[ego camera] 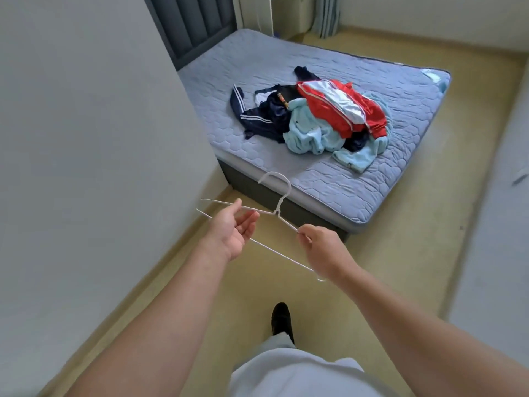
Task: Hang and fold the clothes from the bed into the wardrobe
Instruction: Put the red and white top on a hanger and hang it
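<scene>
A pale yellow floor (400,253) stretches to the far side of the room. A plain white wall (86,124) fills the left, edged by a yellow skirting strip (134,290). A grey-blue pleated curtain (328,15) hangs at the top, beside a white unit (289,12).

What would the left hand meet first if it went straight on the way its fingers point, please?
Probably the white wire hanger, whose neck lies just beyond the left hand; past that, the mattress corner, though depth is unclear.
</scene>
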Motion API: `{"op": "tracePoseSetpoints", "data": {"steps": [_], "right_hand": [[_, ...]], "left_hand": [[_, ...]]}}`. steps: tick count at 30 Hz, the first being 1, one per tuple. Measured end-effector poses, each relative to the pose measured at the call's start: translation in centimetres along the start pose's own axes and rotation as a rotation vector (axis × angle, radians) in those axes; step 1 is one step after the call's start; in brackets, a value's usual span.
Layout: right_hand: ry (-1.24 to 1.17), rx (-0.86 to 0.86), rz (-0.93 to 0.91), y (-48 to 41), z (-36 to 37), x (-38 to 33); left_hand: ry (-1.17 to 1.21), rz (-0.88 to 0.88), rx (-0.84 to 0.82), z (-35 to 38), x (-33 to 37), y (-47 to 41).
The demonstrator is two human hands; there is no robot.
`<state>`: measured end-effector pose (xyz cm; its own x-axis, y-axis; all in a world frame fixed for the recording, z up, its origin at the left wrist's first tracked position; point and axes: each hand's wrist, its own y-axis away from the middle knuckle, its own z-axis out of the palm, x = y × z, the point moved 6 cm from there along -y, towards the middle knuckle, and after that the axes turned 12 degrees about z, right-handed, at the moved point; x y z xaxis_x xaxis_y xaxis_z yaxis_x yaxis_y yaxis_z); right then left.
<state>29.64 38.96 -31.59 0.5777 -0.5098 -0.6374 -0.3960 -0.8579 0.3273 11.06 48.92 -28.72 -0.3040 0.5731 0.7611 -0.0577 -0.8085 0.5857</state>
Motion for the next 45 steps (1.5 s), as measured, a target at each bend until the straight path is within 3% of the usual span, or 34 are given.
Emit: {"op": "tracePoseSetpoints", "data": {"steps": [6, 13, 17, 22, 30, 38, 45], "right_hand": [[0.002, 0.049, 0.221, -7.8, -5.3, 1.6], [-0.277, 0.179, 0.260, -14.1, -13.5, 3.6], [-0.378, 0.262, 0.284, -18.2, -19.3, 7.2], [-0.364, 0.184, 0.294, -25.3, -27.4, 14.3], [-0.278, 0.194, 0.249, -34.4, -40.9, 21.6], [-0.193, 0.105, 0.244, -46.7, -45.8, 24.9], [-0.159, 0.031, 0.275, -59.9, -47.9, 25.9]], "left_hand": [[-0.212, -0.044, -0.201, 10.8, 1.9, -8.3], [-0.484, 0.007, -0.454, 24.1, 0.3, -12.9], [-0.594, 0.120, -0.491, 32.0, -1.7, -15.5], [-0.646, 0.141, -0.455, 43.5, -5.3, -18.5], [-0.588, 0.075, -0.408, 59.9, -8.3, -20.3], [-0.500, 0.117, -0.144, 64.7, -7.4, -28.9], [-0.451, 0.064, 0.079, 67.6, -7.6, -42.8]]}}
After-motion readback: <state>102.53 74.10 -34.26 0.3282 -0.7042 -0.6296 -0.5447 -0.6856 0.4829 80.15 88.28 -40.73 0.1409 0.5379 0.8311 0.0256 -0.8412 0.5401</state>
